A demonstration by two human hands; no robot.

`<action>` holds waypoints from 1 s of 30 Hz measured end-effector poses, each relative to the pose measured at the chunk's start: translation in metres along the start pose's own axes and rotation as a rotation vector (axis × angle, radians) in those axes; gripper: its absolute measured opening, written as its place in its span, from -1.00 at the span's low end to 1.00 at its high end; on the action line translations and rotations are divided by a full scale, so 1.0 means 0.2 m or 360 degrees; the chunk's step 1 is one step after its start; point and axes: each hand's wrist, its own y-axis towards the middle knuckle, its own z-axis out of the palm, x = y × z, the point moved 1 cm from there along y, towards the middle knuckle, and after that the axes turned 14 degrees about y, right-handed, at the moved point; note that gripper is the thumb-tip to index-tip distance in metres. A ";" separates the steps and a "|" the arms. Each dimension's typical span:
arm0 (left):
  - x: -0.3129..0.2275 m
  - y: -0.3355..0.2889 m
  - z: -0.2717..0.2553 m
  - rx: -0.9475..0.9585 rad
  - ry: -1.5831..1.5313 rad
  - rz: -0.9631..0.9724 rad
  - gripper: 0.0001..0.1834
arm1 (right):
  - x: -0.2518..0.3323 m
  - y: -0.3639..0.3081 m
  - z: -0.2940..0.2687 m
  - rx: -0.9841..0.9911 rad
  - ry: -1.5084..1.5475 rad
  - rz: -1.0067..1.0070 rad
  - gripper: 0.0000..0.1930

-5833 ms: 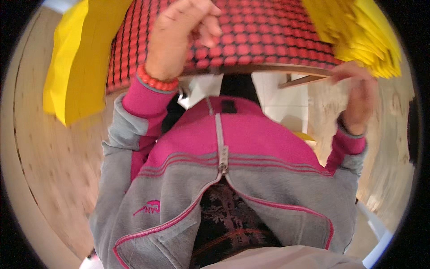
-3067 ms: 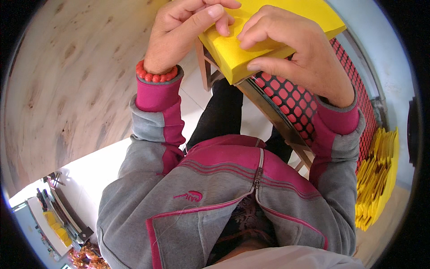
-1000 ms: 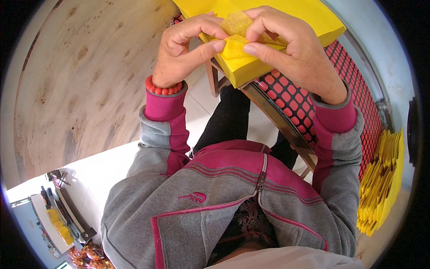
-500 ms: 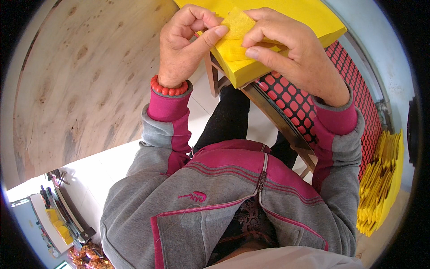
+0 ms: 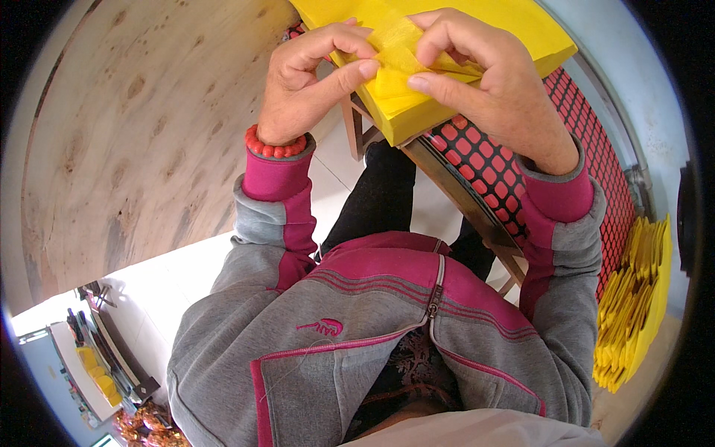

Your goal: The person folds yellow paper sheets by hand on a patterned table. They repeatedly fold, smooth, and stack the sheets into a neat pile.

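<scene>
A thin yellow paper sheet (image 5: 397, 51), partly folded, is held up between both hands. My left hand (image 5: 309, 80) pinches its left edge between thumb and fingers; a red beaded bracelet (image 5: 276, 144) circles that wrist. On the other side, my right hand (image 5: 491, 78) has its thumb and bent fingers closed on the right part of the sheet, where several folded layers show. Just below and behind the sheet lies a thick stack of yellow paper (image 5: 532, 37), its near corner pointing toward me. Some of the folds are hidden behind my right fingers.
The stack rests on a wooden-framed surface with a red and black grid cover (image 5: 477, 160). To the left stands a large pale wooden board (image 5: 134, 141). At the right, many folded yellow papers (image 5: 631, 305) are bunched in a row. A pale wall (image 5: 655, 104) bounds the right side.
My left hand has shifted slightly left and its fingers have spread along the sheet. The sheet's middle has opened out wider between my hands, and my right fingers have moved slightly.
</scene>
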 end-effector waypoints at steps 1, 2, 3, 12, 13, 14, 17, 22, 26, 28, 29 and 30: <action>0.00 0.00 0.01 -0.0025 -0.0036 -0.0037 -0.90 | 0.00 0.00 0.00 -0.0002 0.0009 0.0040 -0.81; 0.00 -0.01 0.01 -0.0061 -0.0087 -0.0123 -0.90 | 0.00 0.00 -0.01 -0.0004 0.0019 0.0080 -0.79; -0.01 -0.02 0.02 -0.0105 -0.0144 -0.0202 -0.89 | 0.00 0.00 -0.01 0.0002 0.0031 0.0055 -0.77; 0.07 -0.05 0.05 -0.0392 -0.0231 -0.0427 -0.84 | -0.01 0.01 -0.01 0.0007 -0.0008 -0.0153 -0.71; 0.08 -0.06 0.05 -0.0396 -0.0224 -0.0427 -0.83 | 0.01 0.01 -0.02 0.0028 -0.0035 -0.0124 -0.72; 0.08 -0.06 0.05 -0.0398 -0.0241 -0.0433 -0.83 | 0.01 0.02 -0.02 0.0051 -0.0063 -0.0096 -0.73; 0.07 -0.05 0.05 -0.0373 -0.0278 -0.0442 -0.84 | 0.04 0.00 -0.04 0.0140 -0.0197 0.0022 -0.78; -0.01 -0.03 0.07 -0.0251 -0.0281 -0.0259 -0.91 | 0.03 -0.02 -0.01 0.0160 -0.0592 -0.0172 -0.89; -0.02 -0.01 0.04 -0.0112 -0.0094 -0.0128 -0.86 | 0.02 -0.02 -0.01 0.0220 -0.0505 -0.0075 -0.89; -0.01 0.00 0.02 -0.0038 -0.0030 -0.0057 -0.83 | 0.03 -0.02 -0.02 0.0193 -0.0433 0.0029 -0.89; 0.00 0.00 0.01 -0.0028 -0.0047 -0.0007 -0.82 | 0.03 -0.02 -0.01 0.0168 -0.0430 0.0001 -0.89; 0.00 0.01 0.01 -0.0018 -0.0064 0.0042 -0.82 | 0.03 -0.02 -0.01 0.0143 -0.0427 -0.0027 -0.89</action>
